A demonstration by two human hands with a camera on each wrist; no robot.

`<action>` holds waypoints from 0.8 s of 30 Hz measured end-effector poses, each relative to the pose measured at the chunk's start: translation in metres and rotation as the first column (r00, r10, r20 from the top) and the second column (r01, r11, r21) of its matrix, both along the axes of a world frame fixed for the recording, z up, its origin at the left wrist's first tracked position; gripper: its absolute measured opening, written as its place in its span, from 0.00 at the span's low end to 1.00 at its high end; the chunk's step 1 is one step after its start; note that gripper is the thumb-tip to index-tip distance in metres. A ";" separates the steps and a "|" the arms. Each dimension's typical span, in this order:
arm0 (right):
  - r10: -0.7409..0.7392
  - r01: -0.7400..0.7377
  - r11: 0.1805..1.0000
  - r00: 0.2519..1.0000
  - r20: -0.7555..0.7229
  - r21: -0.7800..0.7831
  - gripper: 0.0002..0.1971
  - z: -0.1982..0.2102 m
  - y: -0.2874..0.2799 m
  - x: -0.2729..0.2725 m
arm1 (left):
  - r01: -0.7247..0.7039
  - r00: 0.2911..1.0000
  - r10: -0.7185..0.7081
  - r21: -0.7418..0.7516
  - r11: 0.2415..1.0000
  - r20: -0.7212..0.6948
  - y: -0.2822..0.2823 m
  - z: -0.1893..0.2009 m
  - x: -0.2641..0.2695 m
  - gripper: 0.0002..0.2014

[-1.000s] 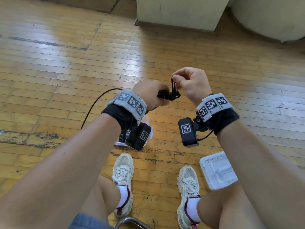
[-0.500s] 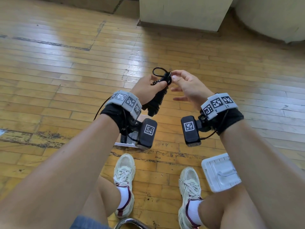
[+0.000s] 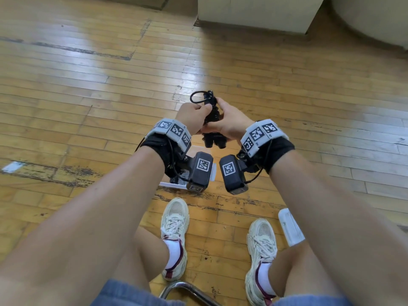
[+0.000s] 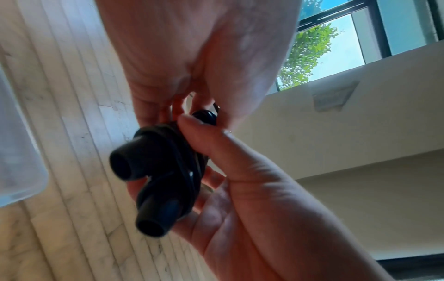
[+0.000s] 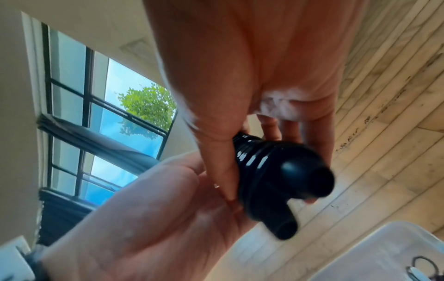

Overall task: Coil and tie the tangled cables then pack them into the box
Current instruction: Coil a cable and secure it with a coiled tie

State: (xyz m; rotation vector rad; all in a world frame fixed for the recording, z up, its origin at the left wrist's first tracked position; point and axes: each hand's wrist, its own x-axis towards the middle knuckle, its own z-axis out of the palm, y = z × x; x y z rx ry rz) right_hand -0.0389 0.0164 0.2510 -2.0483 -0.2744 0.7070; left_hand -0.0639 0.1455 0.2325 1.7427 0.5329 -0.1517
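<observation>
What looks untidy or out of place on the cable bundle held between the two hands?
One small loop sticks out sideways at the top of the black cable bundle, past the left hand and right hand gripping it. The rest is wound tight, with both plugs poking out below.

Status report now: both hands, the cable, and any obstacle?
Left hand and right hand both grip the coiled black cable, one small loop free on top. Box on floor below, partly hidden. No obstacle seen.
</observation>
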 end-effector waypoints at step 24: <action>0.111 -0.205 0.818 0.973 -0.203 -0.537 0.23 -0.234 0.117 0.006 | 0.651 0.759 -0.346 0.658 0.379 -0.552 0.126 -0.210 0.013 0.10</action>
